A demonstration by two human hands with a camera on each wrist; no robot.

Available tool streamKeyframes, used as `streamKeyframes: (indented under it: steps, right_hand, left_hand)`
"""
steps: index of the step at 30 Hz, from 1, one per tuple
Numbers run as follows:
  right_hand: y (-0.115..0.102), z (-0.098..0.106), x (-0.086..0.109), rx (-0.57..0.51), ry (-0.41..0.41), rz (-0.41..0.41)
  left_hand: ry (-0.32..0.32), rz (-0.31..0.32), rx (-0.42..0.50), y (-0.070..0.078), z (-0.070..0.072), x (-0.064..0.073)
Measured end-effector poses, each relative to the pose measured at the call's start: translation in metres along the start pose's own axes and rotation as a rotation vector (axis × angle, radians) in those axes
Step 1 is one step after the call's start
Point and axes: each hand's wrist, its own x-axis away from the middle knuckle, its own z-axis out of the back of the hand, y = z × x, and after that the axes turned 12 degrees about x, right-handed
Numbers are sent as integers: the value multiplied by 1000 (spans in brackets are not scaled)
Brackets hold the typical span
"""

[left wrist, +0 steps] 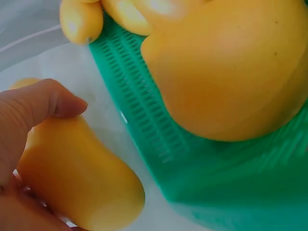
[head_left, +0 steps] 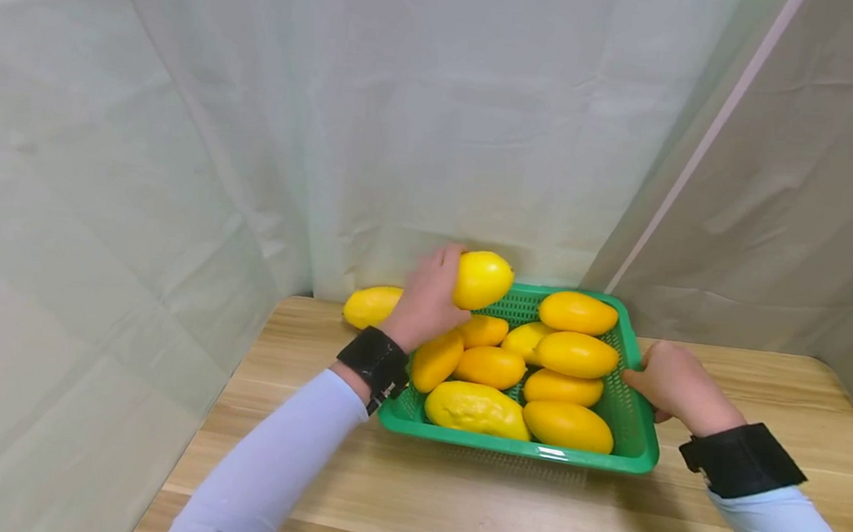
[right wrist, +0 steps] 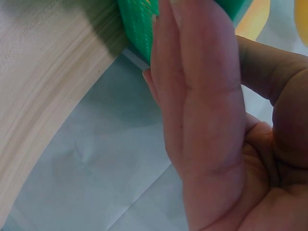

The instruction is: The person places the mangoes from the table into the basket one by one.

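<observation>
In the head view my left hand (head_left: pixel 430 300) grips a yellow mango (head_left: pixel 484 280) above the back left of a green plastic basket (head_left: pixel 503 444). The left wrist view shows the thumb across that mango (left wrist: pixel 82 163), next to the basket's wall (left wrist: pixel 139 144). Several more mangoes (head_left: pixel 576 355) lie inside, with a lumpy yellow one (head_left: pixel 477 409) at the front. My right hand (head_left: pixel 680 388) holds the basket's right rim, thumb on top and fingers on the outside. Another mango (head_left: pixel 371 306) sits on the table left of the basket, partly behind my left hand.
The basket stands near the back edge of a wooden table (head_left: pixel 467 511). Pale cloth sheeting (head_left: pixel 483 120) hangs close behind the table and on both sides.
</observation>
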Motion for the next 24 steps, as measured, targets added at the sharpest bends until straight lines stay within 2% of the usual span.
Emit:
streamKeyframes:
  steps: [5, 9, 16, 24]
  right_hand:
    - [1, 1, 1, 8, -3, -3]
    - [2, 1, 3, 4, -8, -6]
    - [2, 1, 5, -2, -16, -13]
    - [1, 1, 7, -8, -13, -8]
  left_hand:
    - [-59, -7, -117, 4, -10, -4]
    - [-88, 18, -190, 7, -17, -5]
    - [-173, 51, -202, 10, -28, -6]
    - [-206, 58, -248, 11, -37, -6]
